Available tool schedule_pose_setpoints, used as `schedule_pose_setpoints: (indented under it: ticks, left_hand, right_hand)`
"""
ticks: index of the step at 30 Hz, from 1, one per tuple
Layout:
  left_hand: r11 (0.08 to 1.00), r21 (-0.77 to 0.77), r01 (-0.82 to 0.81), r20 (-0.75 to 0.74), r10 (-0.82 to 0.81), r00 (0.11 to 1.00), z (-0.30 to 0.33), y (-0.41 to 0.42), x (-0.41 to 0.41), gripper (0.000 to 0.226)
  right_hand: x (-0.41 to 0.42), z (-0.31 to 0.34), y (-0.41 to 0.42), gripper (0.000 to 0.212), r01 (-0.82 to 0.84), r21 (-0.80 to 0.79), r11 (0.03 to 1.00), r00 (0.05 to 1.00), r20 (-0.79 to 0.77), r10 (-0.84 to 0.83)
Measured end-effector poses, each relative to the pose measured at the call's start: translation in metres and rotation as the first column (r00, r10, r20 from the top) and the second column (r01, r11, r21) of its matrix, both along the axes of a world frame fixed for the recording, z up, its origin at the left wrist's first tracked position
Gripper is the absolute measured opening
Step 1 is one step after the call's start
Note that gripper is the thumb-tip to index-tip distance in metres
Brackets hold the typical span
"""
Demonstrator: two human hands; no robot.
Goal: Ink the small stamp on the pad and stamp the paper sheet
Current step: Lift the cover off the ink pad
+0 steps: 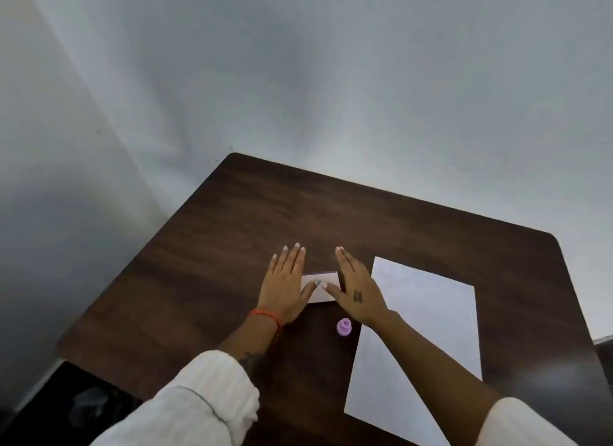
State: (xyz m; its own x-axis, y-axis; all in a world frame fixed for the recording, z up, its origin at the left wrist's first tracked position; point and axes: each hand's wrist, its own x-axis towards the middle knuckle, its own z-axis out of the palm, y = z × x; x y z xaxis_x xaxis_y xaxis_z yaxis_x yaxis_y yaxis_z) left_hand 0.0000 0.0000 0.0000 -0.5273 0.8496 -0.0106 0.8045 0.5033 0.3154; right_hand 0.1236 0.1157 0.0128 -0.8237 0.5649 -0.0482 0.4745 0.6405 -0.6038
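Both hands are down flat on the dark wooden tabletop (205,246), fingers stretched wide, gripping nothing. The left hand (285,288) and the right hand (356,291) flank the ink pad (320,288), a pale rectangular case with a purple far edge, and both thumbs lie across its top. Whether that case is open or closed, I cannot tell, and no ink surface shows. Its long axis runs left to right across the tabletop, roughly at the middle.

The small stamp (344,327), lilac, stands upright just nearer the near edge than the pad, knob end up, untouched, between the two wrists. Just beside it on the right lies the paper sheet (428,339), white, its long axis running from the near edge toward the far right corner. The right forearm crosses over the sheet's left edge. A red thread band (265,315) circles the left wrist; white sleeves (205,402) are pushed up.
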Motion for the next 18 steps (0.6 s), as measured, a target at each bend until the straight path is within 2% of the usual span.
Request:
schedule_pose_setpoints:
  ticks: [7,11,18]
  left_hand:
    - [0.991,-0.108,0.076,0.095,-0.065,0.993,-0.019,-0.017,-0.005,0.083]
    - [0.993,-0.082,0.089,0.133,-0.078,0.988,-0.023,-0.021,-0.006,0.080]
    - [0.998,-0.036,0.057,0.211,-0.048,0.976,-0.018,-0.018,-0.009,0.077]
  right_hand:
    - [-0.005,-0.022,0.006,0.084,-0.172,-0.007,0.985,0.961,0.221,0.169]
    - [-0.008,-0.024,0.010,0.081,-0.188,0.044,0.981,0.955,0.243,0.172]
    - [-0.013,-0.019,0.017,0.079,-0.197,0.022,0.980,0.945,0.269,0.184]
